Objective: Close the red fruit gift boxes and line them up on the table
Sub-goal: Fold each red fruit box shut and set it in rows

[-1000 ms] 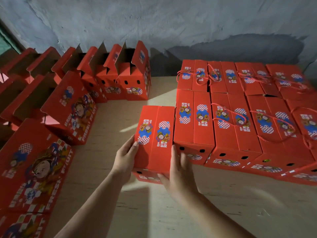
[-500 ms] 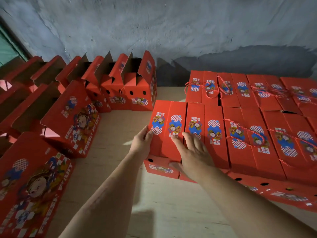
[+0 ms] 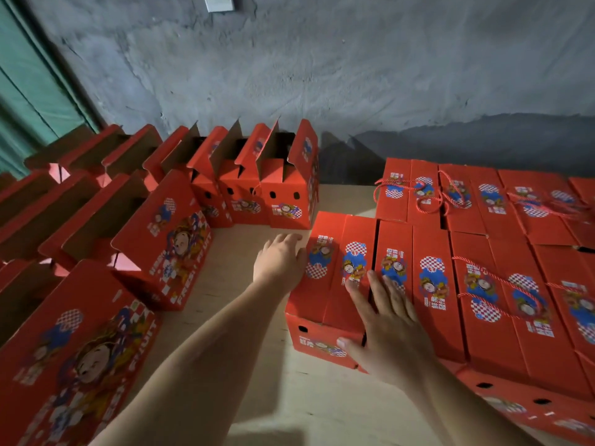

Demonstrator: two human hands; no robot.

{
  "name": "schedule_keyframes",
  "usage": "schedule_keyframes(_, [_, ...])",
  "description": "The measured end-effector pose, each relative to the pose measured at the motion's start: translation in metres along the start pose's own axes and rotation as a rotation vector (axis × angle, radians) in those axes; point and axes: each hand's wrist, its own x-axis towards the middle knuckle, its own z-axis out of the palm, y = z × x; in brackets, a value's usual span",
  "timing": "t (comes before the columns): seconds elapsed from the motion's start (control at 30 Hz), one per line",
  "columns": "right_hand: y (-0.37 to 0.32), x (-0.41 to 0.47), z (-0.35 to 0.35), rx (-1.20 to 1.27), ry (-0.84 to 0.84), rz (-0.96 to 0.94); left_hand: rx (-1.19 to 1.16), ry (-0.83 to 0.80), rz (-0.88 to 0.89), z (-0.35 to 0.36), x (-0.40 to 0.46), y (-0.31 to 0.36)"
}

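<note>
Closed red cardboard fruit gift box (image 3: 331, 278) with cartoon print sits centre frame on the pale wooden table (image 3: 309, 403), flush against the closed red box to its right (image 3: 418, 284), leftmost in the front row. Left hand (image 3: 279, 259) lies against the box's left side, fingers loosely bent, gripping nothing. Right hand (image 3: 388, 326) lies flat on the lid, fingers spread, thumb on the front face. Open-flapped red boxes (image 3: 257, 185) stand upper left. Grey plaster wall (image 3: 322, 75) behind.
</note>
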Motion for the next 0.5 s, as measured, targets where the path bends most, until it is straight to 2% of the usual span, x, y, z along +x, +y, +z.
schedule_keyframes(0.2, [-0.003, 0.0, -0.007, 0.005, -0.019, -0.001, -0.011, -0.093, -0.1, -0.001, 0.098, 0.009])
schedule_keyframes(0.33, [-0.005, -0.001, -0.007, -0.017, 0.017, 0.017, -0.068, -0.088, -0.181, 0.001, 0.155, 0.014])
schedule_keyframes(0.5, [-0.001, 0.006, 0.003, -0.053, 0.048, -0.018, -0.126, -0.099, -0.182, 0.01, 0.208, 0.02])
